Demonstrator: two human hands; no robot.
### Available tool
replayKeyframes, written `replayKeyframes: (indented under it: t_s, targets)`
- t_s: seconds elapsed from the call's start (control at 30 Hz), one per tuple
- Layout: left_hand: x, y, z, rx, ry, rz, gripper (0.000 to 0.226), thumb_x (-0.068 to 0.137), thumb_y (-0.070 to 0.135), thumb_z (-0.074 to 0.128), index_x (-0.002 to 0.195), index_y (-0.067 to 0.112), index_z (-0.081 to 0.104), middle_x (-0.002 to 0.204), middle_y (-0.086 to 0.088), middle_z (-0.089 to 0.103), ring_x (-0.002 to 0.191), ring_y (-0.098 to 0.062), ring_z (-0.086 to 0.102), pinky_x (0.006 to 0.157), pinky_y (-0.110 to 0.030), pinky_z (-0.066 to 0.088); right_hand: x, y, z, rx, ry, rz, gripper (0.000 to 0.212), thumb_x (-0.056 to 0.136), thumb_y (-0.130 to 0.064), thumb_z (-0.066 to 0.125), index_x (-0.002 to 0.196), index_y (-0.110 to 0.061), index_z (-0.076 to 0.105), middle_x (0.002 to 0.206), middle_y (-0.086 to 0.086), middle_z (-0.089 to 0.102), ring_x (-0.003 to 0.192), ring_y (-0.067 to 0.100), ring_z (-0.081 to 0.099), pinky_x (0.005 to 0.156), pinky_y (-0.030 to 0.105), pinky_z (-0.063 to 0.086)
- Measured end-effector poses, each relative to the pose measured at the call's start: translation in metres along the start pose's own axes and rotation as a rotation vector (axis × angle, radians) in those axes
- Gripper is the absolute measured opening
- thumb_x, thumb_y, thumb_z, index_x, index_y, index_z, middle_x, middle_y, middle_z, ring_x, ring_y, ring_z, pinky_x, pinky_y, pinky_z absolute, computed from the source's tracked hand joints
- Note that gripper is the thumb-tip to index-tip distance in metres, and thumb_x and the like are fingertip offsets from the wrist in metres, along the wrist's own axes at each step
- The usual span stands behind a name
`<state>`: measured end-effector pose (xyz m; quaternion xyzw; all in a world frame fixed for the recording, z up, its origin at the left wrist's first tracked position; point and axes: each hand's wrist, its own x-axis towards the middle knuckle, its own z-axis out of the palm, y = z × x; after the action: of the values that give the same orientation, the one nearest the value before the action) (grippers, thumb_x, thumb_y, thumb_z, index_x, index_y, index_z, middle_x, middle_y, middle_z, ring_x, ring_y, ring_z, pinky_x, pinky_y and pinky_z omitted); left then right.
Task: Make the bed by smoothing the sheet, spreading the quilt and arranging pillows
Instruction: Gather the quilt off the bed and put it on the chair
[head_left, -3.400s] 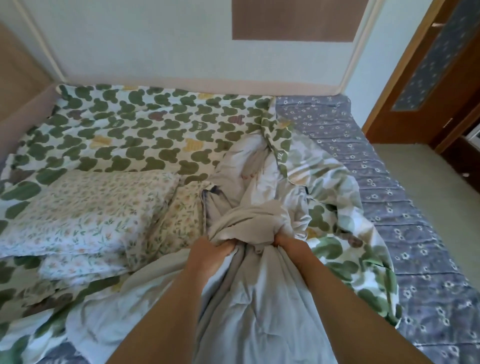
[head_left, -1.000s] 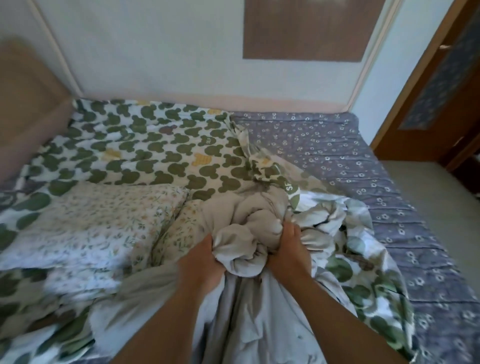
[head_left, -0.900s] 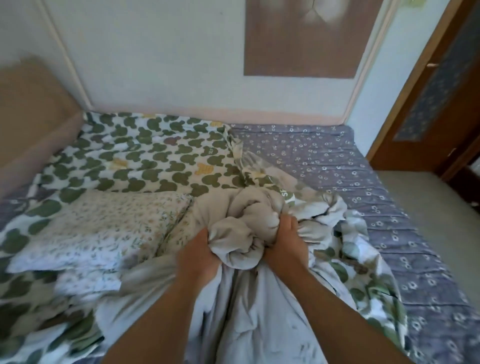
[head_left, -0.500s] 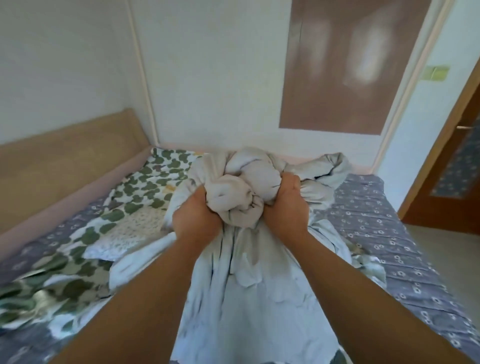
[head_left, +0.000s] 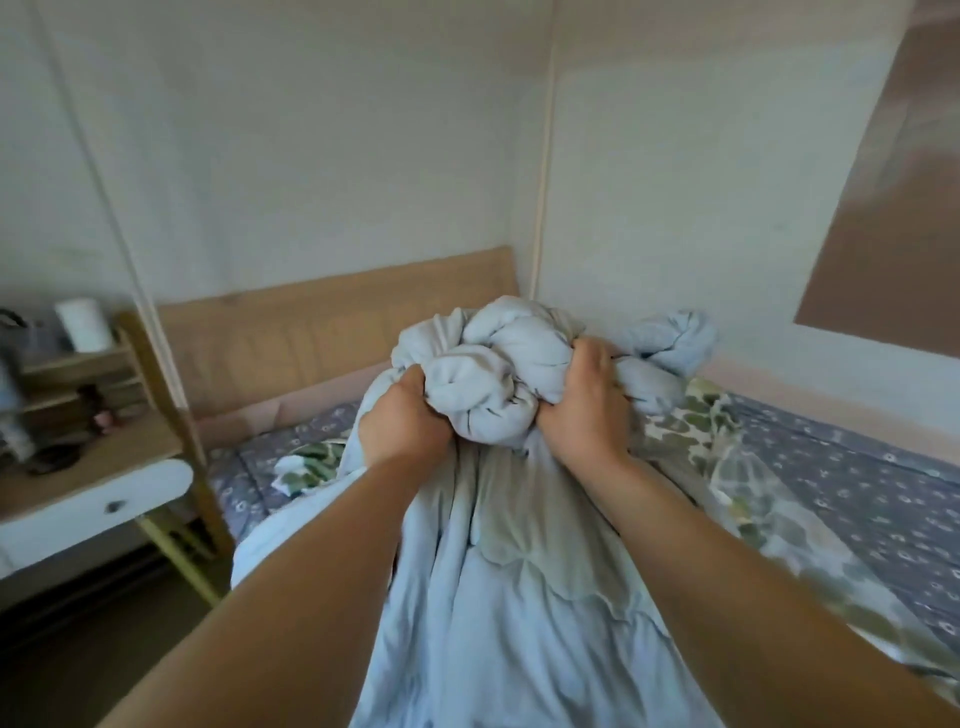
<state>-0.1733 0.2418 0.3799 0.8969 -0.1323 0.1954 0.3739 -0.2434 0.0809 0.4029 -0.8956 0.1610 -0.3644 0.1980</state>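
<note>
Gripping hands: left hand (head_left: 402, 426) and right hand (head_left: 584, 415), fingers curled tight into the quilt (head_left: 488, 384).
Quilt: pale grey-blue wad held up over the bed, the rest hanging near between the forearms, its green-patterned side showing at right.
Sheet (head_left: 857, 493): purple, flowered, covering the mattress at right.
Headboard (head_left: 311, 332): wooden, far.
Bedside table (head_left: 78, 467): left.

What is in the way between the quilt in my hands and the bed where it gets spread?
Nothing visible. The left hand and right hand grip the bunched quilt in the air; the purple sheet on the right lies bare. The hanging quilt hides whatever lies beneath it.
</note>
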Motion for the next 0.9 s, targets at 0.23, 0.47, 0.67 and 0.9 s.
replayKeyframes:
  t_s: [0.23,0.47,0.67,0.9]
  targets:
    - [-0.018,-0.087,-0.113,0.151,0.205,-0.21,0.01,0.081,0.019,0.047,0.091,0.017,0.048,0.083,0.001,0.058,0.075,-0.027,0.056,0.071,-0.037,0.047,-0.027,-0.12,0.06,0.176,-0.168,-0.173,0.053,0.082,-0.025,0.067,0.122,-0.005,0.039,0.127,0.014,0.044,0.105,0.037,0.053,0.066,0.033,0.029]
    - [-0.053,-0.178,-0.237,0.286,0.424,-0.362,0.008,0.08,0.012,0.049,0.085,0.015,0.043,0.077,0.0,0.053,0.069,-0.028,0.051,0.061,-0.033,0.036,-0.077,-0.267,0.101,0.332,-0.29,-0.347,0.056,0.082,-0.026,0.066,0.125,-0.005,0.038,0.129,0.015,0.045,0.106,0.038,0.054,0.067,0.036,0.033]
    - [-0.089,-0.257,-0.355,0.356,0.534,-0.492,0.008,0.08,0.011,0.048,0.084,0.013,0.042,0.075,0.0,0.052,0.067,-0.026,0.052,0.058,-0.033,0.037,-0.137,-0.403,0.128,0.438,-0.375,-0.481,0.06,0.082,-0.026,0.065,0.13,-0.003,0.036,0.132,0.017,0.043,0.112,0.038,0.052,0.075,0.041,0.041]
    - [-0.122,-0.344,-0.474,0.443,0.591,-0.55,0.01,0.079,0.013,0.05,0.087,0.013,0.044,0.077,-0.001,0.057,0.068,-0.026,0.054,0.061,-0.034,0.041,-0.208,-0.538,0.167,0.545,-0.447,-0.543,0.06,0.082,-0.026,0.065,0.129,-0.004,0.036,0.132,0.015,0.042,0.113,0.037,0.051,0.073,0.039,0.04]
